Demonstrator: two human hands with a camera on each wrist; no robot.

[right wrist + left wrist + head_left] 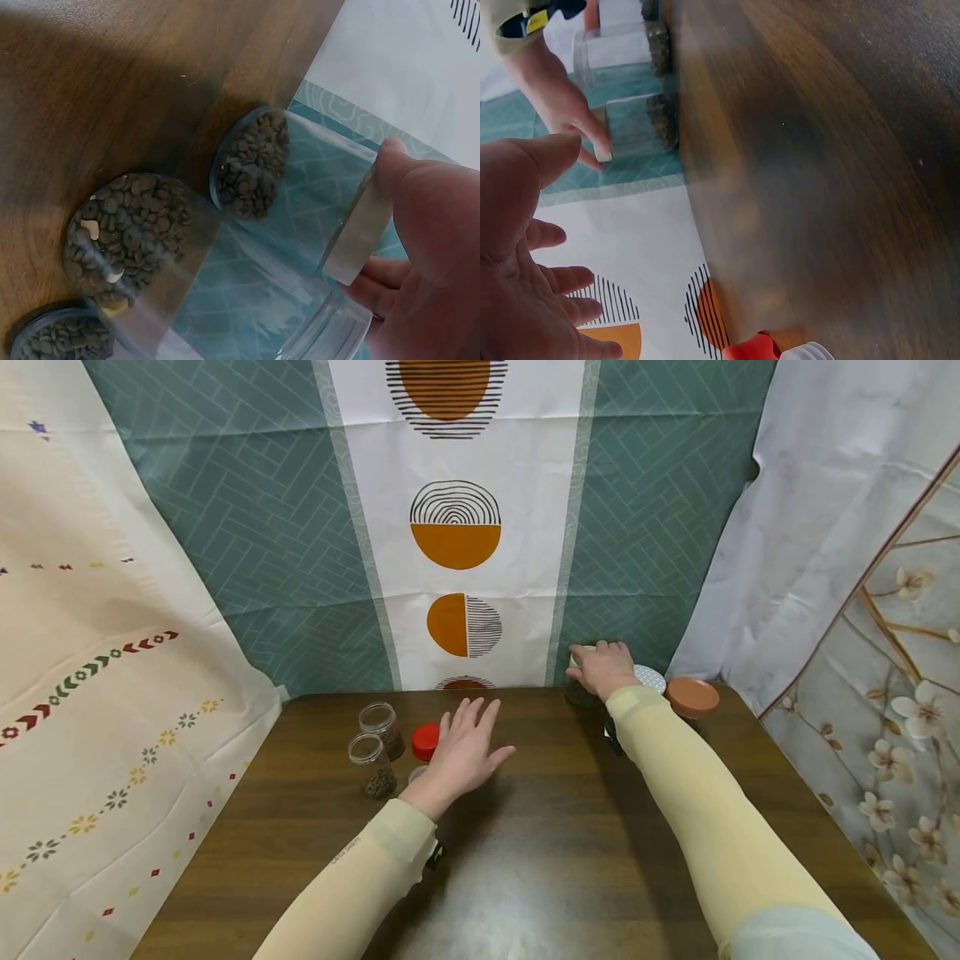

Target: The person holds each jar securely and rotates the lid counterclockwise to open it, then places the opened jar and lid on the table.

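- Right hand (603,670), toward 1 o'clock from the table's middle, grips the pale lid (358,234) of a clear jar (307,180) between thumb and fingers.
- Left hand (465,752), toward 11 o'clock, is spread, fingers extended, holding nothing.
- Right group: three vessels of brown pellets, namely the gripped one, a larger jar (202,262) just beside it and a third container (64,337), partly cut off. One patterned top (649,678) and one terracotta lid (692,696) show at 2 o'clock.
- At 10 o'clock: two see-through pots (371,766), one red lid (425,741), one small cap (806,352).
- Brown wood-grain table (525,860); teal-and-white cloth (277,527) hangs at 12, cream cloth (97,693) at 9, flowered cloth (892,718) at 3.
- Gripped jar stands upright near the far edge, long axis vertical, lid up; in the right wrist view its lid points to 4 o'clock, base to 10.
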